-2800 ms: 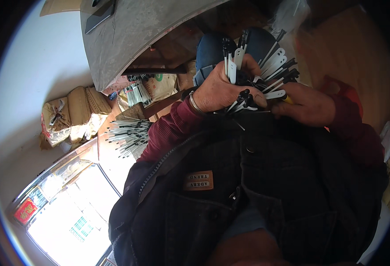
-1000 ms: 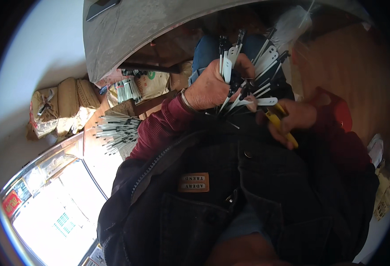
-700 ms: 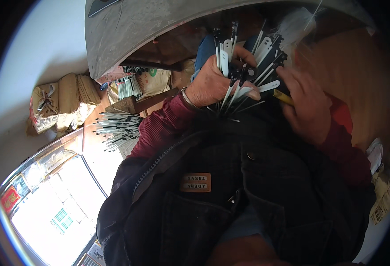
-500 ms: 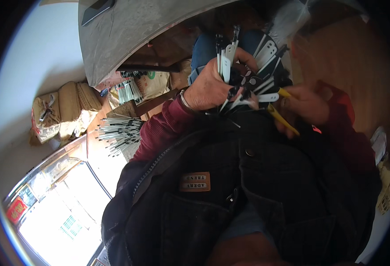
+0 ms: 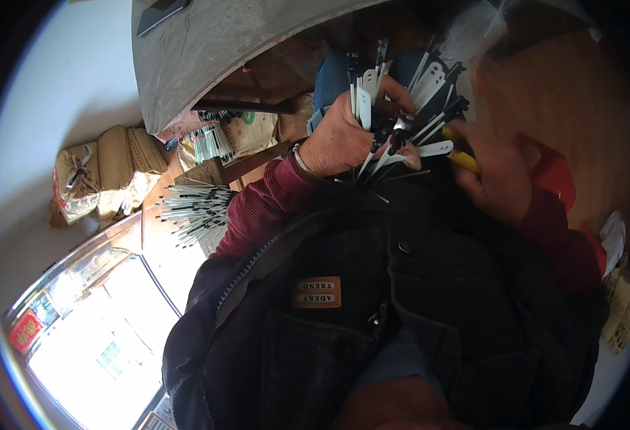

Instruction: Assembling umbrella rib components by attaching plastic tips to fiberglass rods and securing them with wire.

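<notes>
Sacks (image 5: pixel 103 175) beside bundled strips (image 5: pixel 193 211)

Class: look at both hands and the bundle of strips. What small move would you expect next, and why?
Probably the right hand, gripping a yellow-handled tool, brings it to one strip, since the left hand holds the fanned bundle of black-and-white strips right beside it.

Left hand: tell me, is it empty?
No, the left hand grips a bunch of black-and-white strips that fan out above and below its fingers.
</notes>
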